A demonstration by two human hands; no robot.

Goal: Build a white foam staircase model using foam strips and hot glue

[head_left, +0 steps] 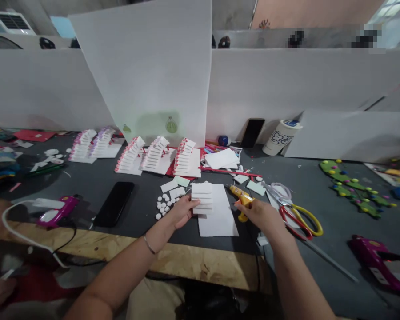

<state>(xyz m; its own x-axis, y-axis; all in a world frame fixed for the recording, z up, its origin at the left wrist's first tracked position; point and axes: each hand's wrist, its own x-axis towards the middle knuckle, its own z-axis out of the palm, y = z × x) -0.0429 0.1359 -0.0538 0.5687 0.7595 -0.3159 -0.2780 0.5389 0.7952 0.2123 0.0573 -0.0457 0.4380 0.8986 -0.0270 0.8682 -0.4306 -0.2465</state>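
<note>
In the head view, the work appears to be at a gluing step: a stepped white card piece [202, 198] is in the left hand [182, 211], and a yellow glue gun [242, 194] is in the right hand [262, 217]. The piece is raised above a white sheet [221, 222] on the dark surface [80, 178], covering the sheet's upper left part. Whether any glue is on it is too small to tell.

The next move seems to call for holding the card steps steady while the nozzle is brought to the chosen edge, without squashing the thin folds.

The left forearm slants up and inward from the lower left; its grip is a pinch at the piece's left edge, with the thumb across the front. The right forearm rises from the lower right, the wrist turned inward, and its grip is wrapped around the gun's rear and handle. The nozzle points up and left, apart from the card. Small white balls [164, 205] lie just beside the left hand.
</note>
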